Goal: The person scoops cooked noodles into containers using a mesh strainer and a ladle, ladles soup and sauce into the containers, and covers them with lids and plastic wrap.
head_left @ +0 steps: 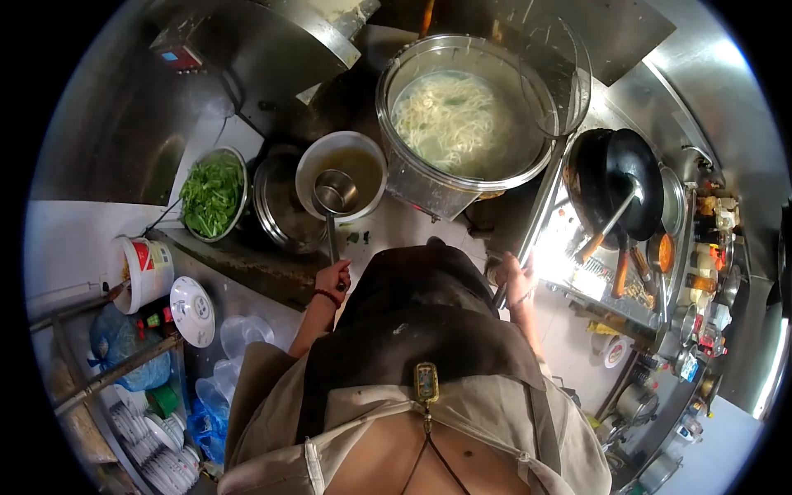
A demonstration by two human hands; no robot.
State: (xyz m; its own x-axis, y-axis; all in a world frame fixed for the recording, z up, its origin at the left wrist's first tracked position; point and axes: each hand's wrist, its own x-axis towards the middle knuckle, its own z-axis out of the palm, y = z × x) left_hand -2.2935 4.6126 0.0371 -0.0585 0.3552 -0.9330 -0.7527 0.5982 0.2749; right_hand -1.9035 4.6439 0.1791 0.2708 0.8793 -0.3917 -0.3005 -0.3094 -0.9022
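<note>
fingers of l hand (334, 279) clamped round ladle (336, 193), bowl over white pot (381, 167) ahead.
r hand (516, 280) closed too, prob. on strainer (561, 133) handle; noodle pot (429, 185) beyond fingers.

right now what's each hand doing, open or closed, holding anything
Left hand: closed, holding the ladle by its handle.
Right hand: closed around the wire strainer's long handle.

Fisheye curvature, black corners, blown-out glare on the right-hand steel, dimmer left.

Steel-clad walls (99, 124) catch bright glare above a pale tiled floor (569, 342).
</note>
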